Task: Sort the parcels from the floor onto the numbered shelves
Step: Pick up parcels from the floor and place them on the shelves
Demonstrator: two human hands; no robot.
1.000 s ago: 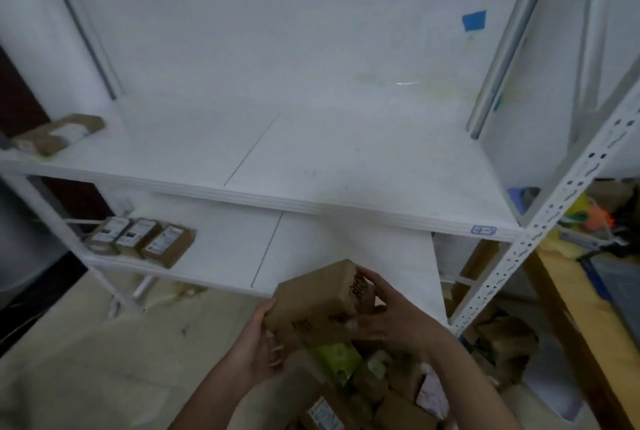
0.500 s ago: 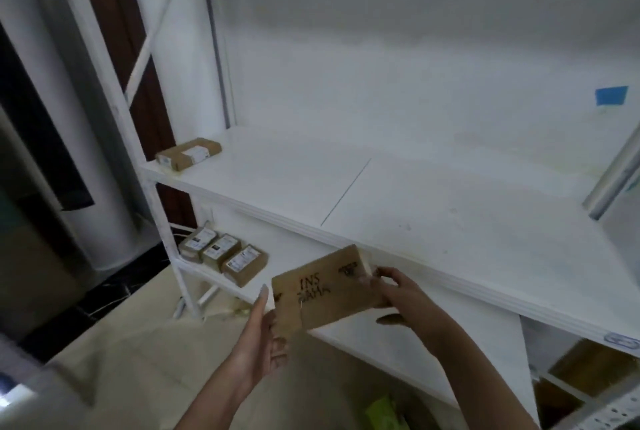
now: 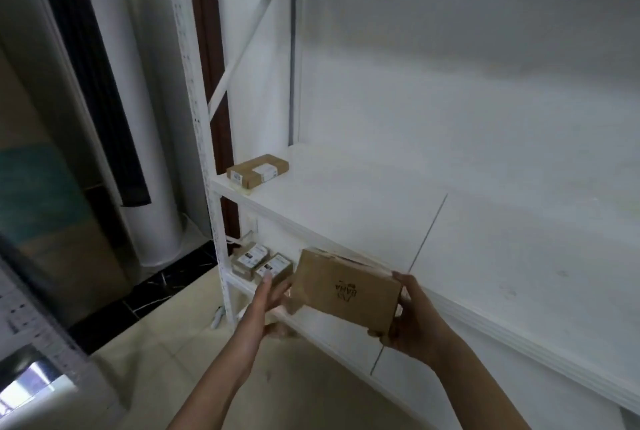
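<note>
I hold a brown cardboard parcel [image 3: 346,291] with black print in front of the white shelf unit, level with the edge of the upper shelf board [image 3: 346,208]. My right hand [image 3: 412,322] grips its right end. My left hand [image 3: 273,294] touches its left end with straight fingers. One labelled brown parcel [image 3: 258,170] lies at the upper shelf's far left corner. Two labelled small parcels [image 3: 263,263] lie side by side on the lower shelf [image 3: 332,332], just behind my left hand.
The perforated white upright [image 3: 204,138] of the rack stands at the left, with a diagonal brace behind it. A white column [image 3: 145,138] and a dark strip stand further left. Beige floor tiles [image 3: 149,343] lie below. A grey rack post [image 3: 31,336] sits at the bottom left.
My view has swung left and closer to the shelves. The parcel has turned so its print reads upside down, and it has risen to the upper shelf's edge. The floor pile has left the view.
</note>
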